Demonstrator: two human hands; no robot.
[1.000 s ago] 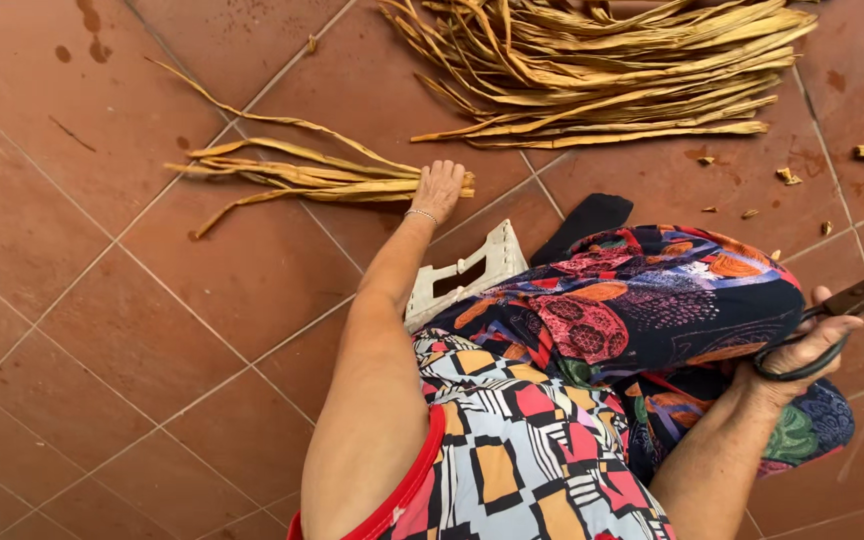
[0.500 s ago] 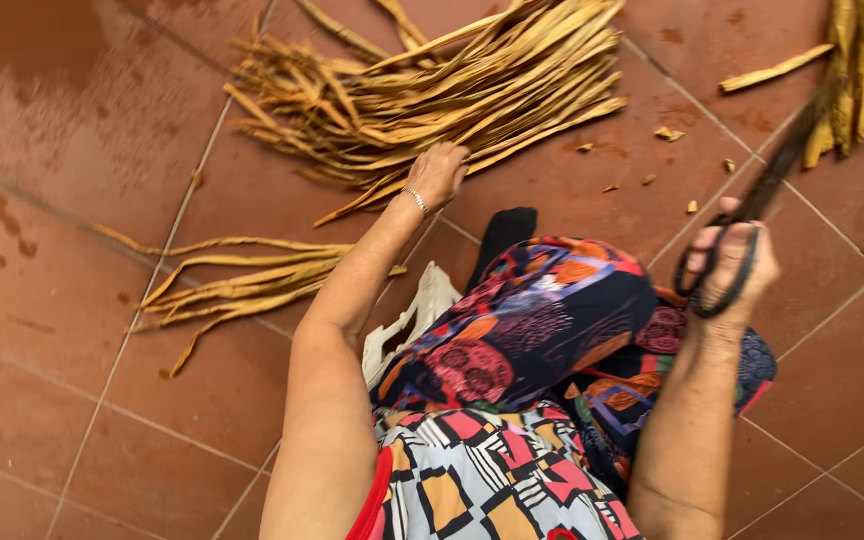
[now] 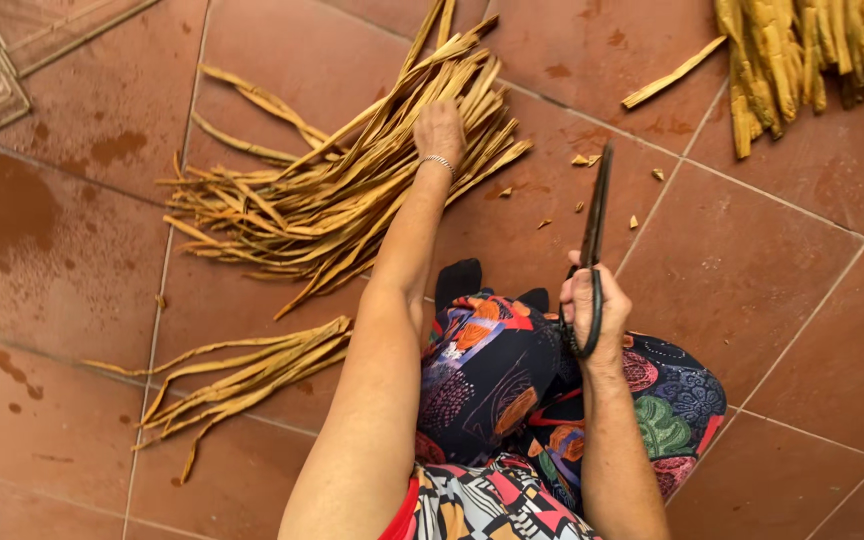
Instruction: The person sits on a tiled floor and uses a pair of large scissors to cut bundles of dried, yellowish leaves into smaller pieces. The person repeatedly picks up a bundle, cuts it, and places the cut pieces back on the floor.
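The left hand point(image 3: 439, 128) is stretched forward and lies on top of a large pile of dried strips point(image 3: 352, 195), long tan leaf-like pieces fanned out on the floor point(image 3: 772, 300) of reddish-brown tiles. Its fingers rest on the upper part of the pile, bent down into the strips; whether they have closed around any of them cannot be told from this angle. A thin bracelet point(image 3: 439, 160) circles the wrist.

The right hand point(image 3: 592, 310) is held over the lap, its fingers clenched through and around the dark loop handles of a pair of scissors point(image 3: 592, 240). The blades point away from the body, up over the floor, and appear closed together.

A smaller bundle of strips point(image 3: 242, 375) lies apart from the large pile, nearer the body on the left side, just beside the left forearm. A third heap of thicker yellowish pieces point(image 3: 802, 50) sits at the upper right edge, well apart from both hands, with one loose piece point(image 3: 674, 73) lying beside it. Small cut scraps point(image 3: 584, 160) dot the tiles near the tips of the scissors.

The person wears a brightly patterned garment point(image 3: 512, 400) in dark blue, red and orange. No container shows in the view; all the strips lie straight on the floor. Dark wet patches mark the tiles at the upper left.
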